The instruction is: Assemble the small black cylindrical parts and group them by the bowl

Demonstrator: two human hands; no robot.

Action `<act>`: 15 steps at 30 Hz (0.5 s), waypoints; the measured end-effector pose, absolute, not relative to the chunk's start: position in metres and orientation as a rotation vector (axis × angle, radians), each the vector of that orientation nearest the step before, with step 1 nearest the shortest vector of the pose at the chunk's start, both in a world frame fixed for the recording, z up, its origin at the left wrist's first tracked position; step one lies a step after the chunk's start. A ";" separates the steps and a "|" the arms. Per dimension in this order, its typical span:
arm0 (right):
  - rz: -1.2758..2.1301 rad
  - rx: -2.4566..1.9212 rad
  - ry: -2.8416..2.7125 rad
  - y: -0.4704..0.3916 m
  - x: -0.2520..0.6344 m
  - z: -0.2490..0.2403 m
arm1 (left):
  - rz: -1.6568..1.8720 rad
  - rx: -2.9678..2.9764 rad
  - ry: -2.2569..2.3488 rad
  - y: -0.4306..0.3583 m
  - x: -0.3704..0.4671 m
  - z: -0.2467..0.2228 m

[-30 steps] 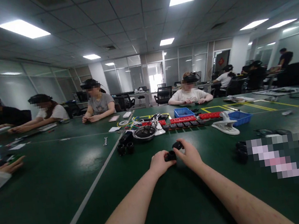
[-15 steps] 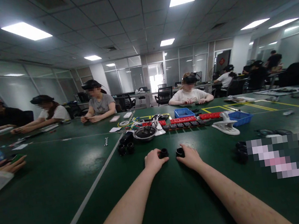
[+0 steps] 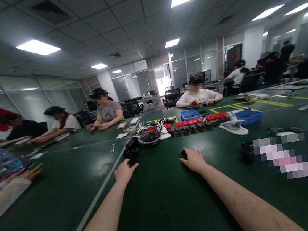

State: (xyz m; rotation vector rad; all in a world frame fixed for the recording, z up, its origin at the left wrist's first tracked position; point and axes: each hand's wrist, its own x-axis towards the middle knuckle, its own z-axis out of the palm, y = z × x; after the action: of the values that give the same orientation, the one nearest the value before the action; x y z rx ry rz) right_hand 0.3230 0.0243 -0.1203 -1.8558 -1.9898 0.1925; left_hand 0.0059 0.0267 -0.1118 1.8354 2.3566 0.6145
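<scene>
My left hand is at the left centre of the green table, its fingers round a small black cylindrical part. Just beyond it are similar black round parts, close to the held one. To the right, my right hand rests on the table with thumb and fingers round another black cylindrical part. My fingers partly hide both held parts.
A metal bowl, a white clamp-like piece, red strips and blue trays lie beyond my hands. More black parts sit at right. Another person's hands are at far left; people sit opposite.
My left hand has moved left with its black part, to beside the other black parts. My right hand has stayed nearly in place. The view has tilted slightly.
</scene>
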 end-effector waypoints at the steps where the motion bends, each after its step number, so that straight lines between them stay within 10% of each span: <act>1: 0.196 -1.854 -1.990 0.024 0.323 -0.121 | 0.610 1.819 2.387 0.025 -0.003 -0.111; 15: 0.168 -1.851 -2.001 0.023 0.324 -0.122 | 0.688 1.764 2.402 0.029 -0.041 -0.119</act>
State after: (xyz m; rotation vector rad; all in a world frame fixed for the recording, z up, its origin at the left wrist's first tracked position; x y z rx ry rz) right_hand 0.3239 0.0232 -0.1219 -1.8512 -2.0008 0.1683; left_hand -0.0411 0.0294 -0.1190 1.7638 2.4024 0.6878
